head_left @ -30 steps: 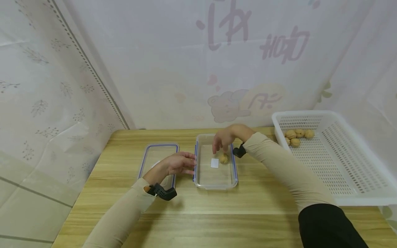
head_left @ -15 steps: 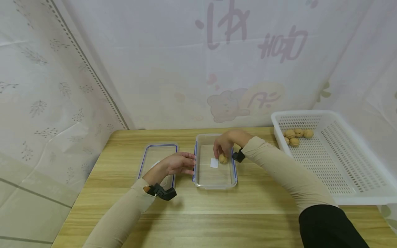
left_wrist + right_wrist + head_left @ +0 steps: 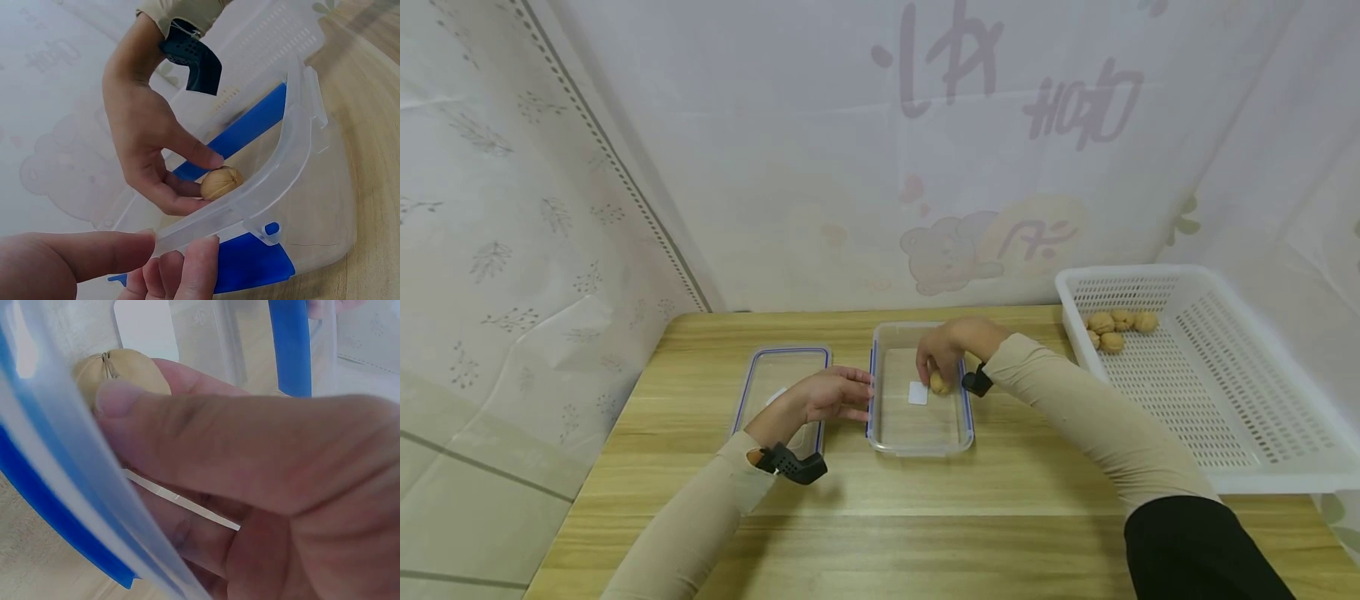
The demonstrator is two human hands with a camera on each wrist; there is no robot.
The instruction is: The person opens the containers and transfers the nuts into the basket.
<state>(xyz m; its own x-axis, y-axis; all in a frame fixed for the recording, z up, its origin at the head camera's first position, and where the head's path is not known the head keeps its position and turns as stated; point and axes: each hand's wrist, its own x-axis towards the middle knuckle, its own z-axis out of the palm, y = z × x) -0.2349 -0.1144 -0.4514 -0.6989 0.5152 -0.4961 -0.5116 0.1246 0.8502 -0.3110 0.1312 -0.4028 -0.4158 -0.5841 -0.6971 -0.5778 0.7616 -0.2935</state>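
Observation:
In the head view, a clear plastic food container point(image 3: 917, 433) with blue-edged sides stands on the table. My right hand point(image 3: 942, 350) reaches into it and pinches a walnut point(image 3: 939, 382) between thumb and fingers. The right wrist view shows the thumb against the same walnut point(image 3: 125, 372), close to the container's side. My left hand point(image 3: 835, 393) is at the container's left side, its fairly straight fingertips touching the outer side by the rim and blue latch point(image 3: 253, 265). A white square label point(image 3: 917, 392) shows at the container's bottom, beside the walnut.
A clear lid point(image 3: 790, 359) with a blue seal lies on the table point(image 3: 880, 542), partly under my left forearm and hand. At the right stands a white perforated basket point(image 3: 1285, 392), with several walnuts point(image 3: 1112, 342) in its far left corner. A printed curtain point(image 3: 820, 167) hangs behind.
My right hand has lowered into the container and taken hold of the walnut, which it hovered above earlier. The left hand has stayed at the container's side.

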